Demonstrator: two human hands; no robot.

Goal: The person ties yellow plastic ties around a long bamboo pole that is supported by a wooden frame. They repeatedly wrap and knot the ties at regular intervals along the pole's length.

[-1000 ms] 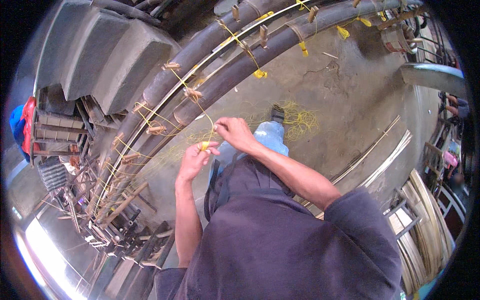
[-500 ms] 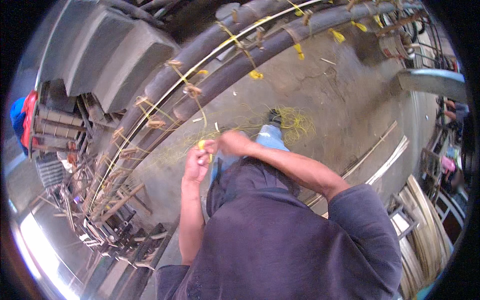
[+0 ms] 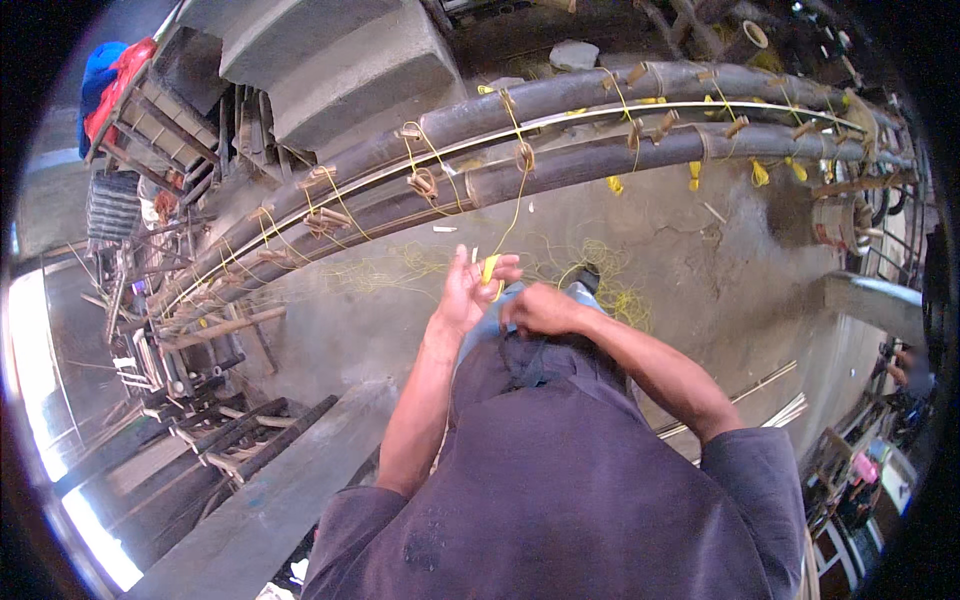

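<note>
My left hand is raised, palm up, with a small bundle of yellow string across its fingers and the thumb standing apart. From the bundle a strand climbs to a short wooden peg at the nearer dark bamboo pole. My right hand is just right of and below the left, its fingers curled; whether they pinch the string is hidden. Two long dark poles run side by side with a pale strip between them, bound by yellow string loops and pegs.
Loose yellow string lies tangled on the concrete floor around my foot. Concrete steps rise behind the poles at left. A wooden rack stands lower left. Pale strips lie at right. A person is at the far right.
The view has turned, so poles and steps sit further right. My right hand has come away from the left hand, toward my body. The left hand's fingers have spread around the yellow bundle.
</note>
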